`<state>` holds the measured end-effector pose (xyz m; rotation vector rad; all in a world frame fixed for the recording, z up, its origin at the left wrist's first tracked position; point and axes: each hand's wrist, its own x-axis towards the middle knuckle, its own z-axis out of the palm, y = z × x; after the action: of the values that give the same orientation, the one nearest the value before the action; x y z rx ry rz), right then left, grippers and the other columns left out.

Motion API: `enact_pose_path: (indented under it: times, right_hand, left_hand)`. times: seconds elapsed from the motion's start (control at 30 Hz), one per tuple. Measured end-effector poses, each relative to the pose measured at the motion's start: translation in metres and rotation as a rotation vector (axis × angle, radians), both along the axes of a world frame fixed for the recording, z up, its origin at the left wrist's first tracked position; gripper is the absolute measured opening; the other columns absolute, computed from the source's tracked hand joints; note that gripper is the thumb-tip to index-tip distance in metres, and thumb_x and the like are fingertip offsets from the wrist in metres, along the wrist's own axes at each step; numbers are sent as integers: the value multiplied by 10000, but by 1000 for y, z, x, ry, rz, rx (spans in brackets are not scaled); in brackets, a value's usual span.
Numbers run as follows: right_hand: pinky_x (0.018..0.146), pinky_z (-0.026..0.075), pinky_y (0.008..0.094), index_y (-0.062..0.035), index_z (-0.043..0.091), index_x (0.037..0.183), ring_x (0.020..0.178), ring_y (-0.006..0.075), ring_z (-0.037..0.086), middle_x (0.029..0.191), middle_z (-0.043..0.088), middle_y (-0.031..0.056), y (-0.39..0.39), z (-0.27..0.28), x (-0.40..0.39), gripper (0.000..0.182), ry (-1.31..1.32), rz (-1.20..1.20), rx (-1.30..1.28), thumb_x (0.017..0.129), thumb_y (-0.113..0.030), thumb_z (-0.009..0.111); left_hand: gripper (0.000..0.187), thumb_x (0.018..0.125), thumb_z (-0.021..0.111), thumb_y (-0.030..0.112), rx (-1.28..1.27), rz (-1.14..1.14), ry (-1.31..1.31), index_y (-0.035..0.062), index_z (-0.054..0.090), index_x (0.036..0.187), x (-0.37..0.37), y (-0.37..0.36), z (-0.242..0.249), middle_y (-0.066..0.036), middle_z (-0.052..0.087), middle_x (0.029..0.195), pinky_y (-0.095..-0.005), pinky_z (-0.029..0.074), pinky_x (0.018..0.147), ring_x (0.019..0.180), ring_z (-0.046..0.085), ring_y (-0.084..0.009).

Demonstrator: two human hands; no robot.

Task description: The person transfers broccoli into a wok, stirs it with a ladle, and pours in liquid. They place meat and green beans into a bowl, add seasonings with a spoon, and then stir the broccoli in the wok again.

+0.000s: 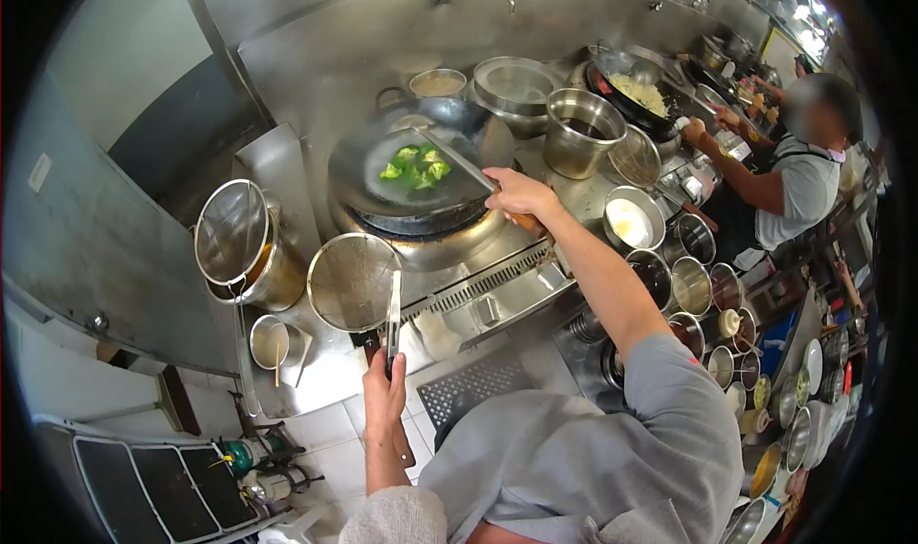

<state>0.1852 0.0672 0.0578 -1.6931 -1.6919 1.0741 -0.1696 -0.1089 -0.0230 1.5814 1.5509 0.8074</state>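
My right hand [521,198] is wrapped round the wooden end of a long-handled wok ladle [457,154]. The ladle's head reaches the far side of the wok [349,176]. Bright green broccoli florets [417,167] sit in cloudy, steaming liquid in the wok. My left hand [384,391] is closed round metal tongs [394,305] with dark grips, pointing up and away from me. Behind the tongs is a round mesh strainer [352,281]; its wooden handle runs down behind my left hand, partly hidden by it.
A tall pot [277,281] with another strainer [231,233] on it and a small saucepan [270,341] stand left. Right of the wok are a steel pot of dark liquid [581,128] and several containers. A co-worker [798,176] handles a second wok [631,95] at far right.
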Motion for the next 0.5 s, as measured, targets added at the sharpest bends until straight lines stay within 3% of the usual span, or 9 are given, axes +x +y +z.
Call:
enact_pose_path:
  times: [0.1,0.2,0.23,0.3,0.33,0.37,0.47,0.5]
  right_hand:
    - [433,436,310,2,319,1399,466,161,523,676,580,111,6,4,0,664,-154,11,-11,805,-56,610]
    - [449,445,319,-38,425,1348,468,159,529,709,614,116,2,-11,11,567,-226,13,99,814,-80,613]
    - [478,463,335,-42,472,1303,490,182,547,729,626,123,0,-15,18,515,-232,28,79,812,-90,619]
    - [536,497,367,-51,565,1214,534,226,583,769,650,138,-10,-10,22,415,-232,19,27,808,-108,632]
    - [694,520,403,-49,640,1080,712,304,625,816,645,164,-4,-42,36,307,-518,52,516,786,-135,656]
    - [820,495,416,-52,649,1058,894,350,602,893,631,181,-9,-43,35,301,-526,19,549,770,-137,662]
    - [803,505,395,-27,627,1101,891,325,615,933,626,164,-93,6,-8,359,-273,-207,862,769,-152,686]
    - [771,516,386,-26,612,1121,862,275,643,930,649,153,-121,6,-19,352,23,-241,748,803,-164,671]
  left_hand:
    - [440,940,517,301,6,-19,0,-81,541,1158,4,0,-1,-243,648,891,-373,485,759,822,638,-330]
    - [418,939,513,286,-40,-86,-40,-72,550,1152,10,3,-2,-191,638,818,-356,478,711,737,607,-250]
    - [383,937,519,269,-13,-100,-67,-67,560,1116,12,4,-7,-127,601,737,-320,462,624,654,560,-179]
    - [353,940,517,252,-53,-133,-156,-59,557,1102,13,8,-20,-84,558,688,-292,426,561,606,519,-139]
    - [338,942,516,243,-82,-174,-198,-56,556,1094,15,9,-27,-62,536,664,-278,409,530,582,499,-119]
    - [285,947,508,214,-106,-192,-359,-29,551,1090,19,7,-32,-5,475,630,-246,358,480,540,446,-85]
    - [343,958,486,236,-107,-323,-638,-3,454,1202,33,-1,-38,-18,492,709,-237,387,519,585,445,-92]
    - [378,955,486,244,-140,-394,-682,-9,417,1228,37,-2,-41,-40,500,759,-242,395,533,618,454,-102]
